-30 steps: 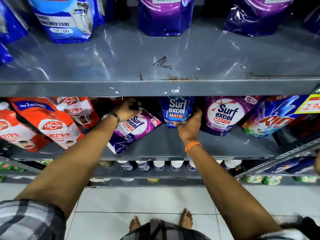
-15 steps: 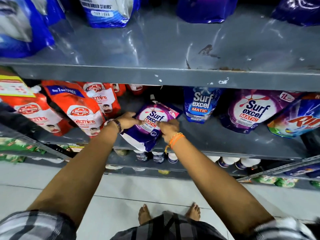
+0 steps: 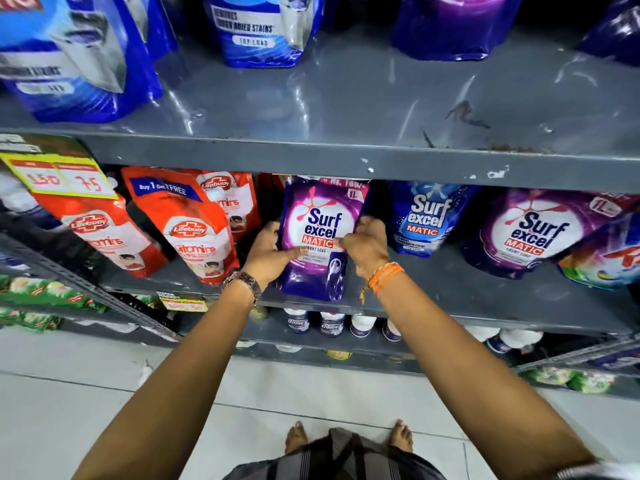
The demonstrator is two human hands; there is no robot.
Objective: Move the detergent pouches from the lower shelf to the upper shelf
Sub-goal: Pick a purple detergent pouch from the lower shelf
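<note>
Head view: you are gripping a glossy purple Surf Excel detergent pouch (image 3: pixel 320 237) between both hands, left hand (image 3: pixel 268 252) clamping its left edge, right hand (image 3: pixel 365 245) its right edge. It is standing upright on the grey metal lower shelf (image 3: pixel 467 292), under the grey metal upper shelf (image 3: pixel 346 109).

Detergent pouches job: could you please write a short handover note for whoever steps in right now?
Left hand and right hand both grip the purple pouch by its sides; it stands at the front of the lower shelf, not yet lifted.
Also on the lower shelf: a blue pouch and a second purple pouch to the right.
Upper shelf already holds blue and purple pouches at the back, with bare space in front.
Left to do: lift the held pouch up, then move the other two.
</note>
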